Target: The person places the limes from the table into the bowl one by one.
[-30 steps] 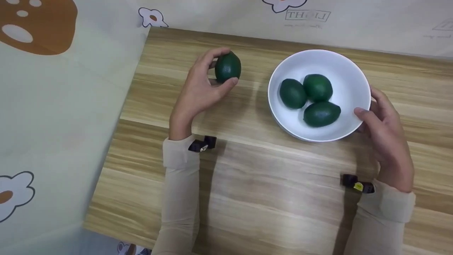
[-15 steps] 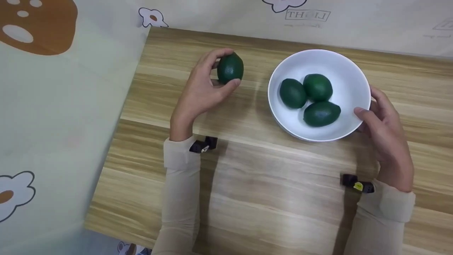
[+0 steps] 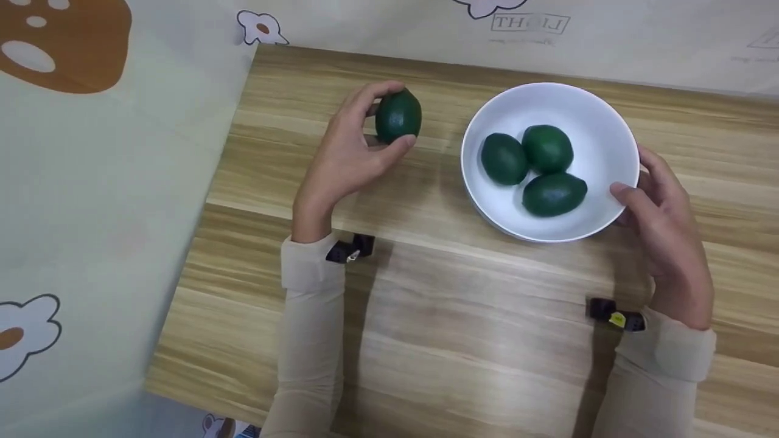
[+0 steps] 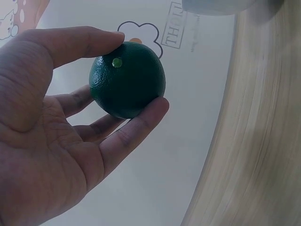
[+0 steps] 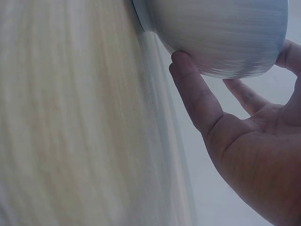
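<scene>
In the head view my left hand [image 3: 347,155] pinches a dark green lime [image 3: 398,117] between thumb and fingers, left of the white bowl [image 3: 599,134]. The left wrist view shows the same lime [image 4: 129,84] with a pale green stem spot, held at the fingertips away from the palm. Inside the bowl lie three more limes, one at the left [image 3: 504,159], one at the back [image 3: 548,149] and one in front [image 3: 554,194]. My right hand [image 3: 672,237] grips the bowl's right side, thumb over the rim and fingers against the outer wall, as the right wrist view shows.
The wood-grain table [image 3: 475,340] carries the bowl. A pale cloth [image 3: 140,201] with flower and brown prints lies past its left edge and behind its back edge. Small black cameras sit on the left cuff [image 3: 311,267] and right cuff [image 3: 681,350].
My left hand has shifted slightly to the right with the lime, a little nearer the bowl. The right hand keeps its grip, and the bowl with its limes stays in place.
</scene>
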Demonstrator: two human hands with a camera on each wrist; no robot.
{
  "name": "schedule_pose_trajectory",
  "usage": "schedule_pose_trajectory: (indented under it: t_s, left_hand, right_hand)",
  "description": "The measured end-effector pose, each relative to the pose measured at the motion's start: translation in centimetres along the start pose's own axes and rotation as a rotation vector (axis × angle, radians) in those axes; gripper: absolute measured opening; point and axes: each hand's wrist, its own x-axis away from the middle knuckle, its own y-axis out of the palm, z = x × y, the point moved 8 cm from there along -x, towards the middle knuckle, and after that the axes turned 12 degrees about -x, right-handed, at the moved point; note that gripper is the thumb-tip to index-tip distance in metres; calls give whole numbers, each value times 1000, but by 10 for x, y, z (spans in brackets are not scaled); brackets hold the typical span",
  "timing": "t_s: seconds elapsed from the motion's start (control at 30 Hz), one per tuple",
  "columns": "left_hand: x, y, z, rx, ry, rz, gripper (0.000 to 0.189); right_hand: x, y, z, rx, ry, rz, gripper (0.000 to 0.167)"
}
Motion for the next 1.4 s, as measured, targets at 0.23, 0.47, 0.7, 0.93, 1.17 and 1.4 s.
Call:
schedule_pose_trajectory:
  t_s: [0.23, 0.47, 0.7, 0.93, 1.17, 1.4]
  left_hand:
    - [2, -3, 2, 7, -1, 9, 64]
    - [4, -4, 4, -3, 1, 13, 65]
    - [6, -3, 6, -3, 0, 9, 65]
    - [8, -6, 8, 17, -6, 10, 64]
    - [9, -7, 11, 36, -14, 1, 65]
    - [10, -10, 14, 25, 4, 9, 64]
  right_hand:
    - [-1, 2, 0, -5, -4, 1, 52]
    - [-1, 2, 0, 1, 4, 7, 52]
    - [0, 1, 1, 1, -1, 5, 53]
    - [0, 0, 2, -6, 9, 2, 54]
    - [1, -1, 1, 17, 9, 3, 53]
    - [0, -1, 1, 35, 13, 12, 53]
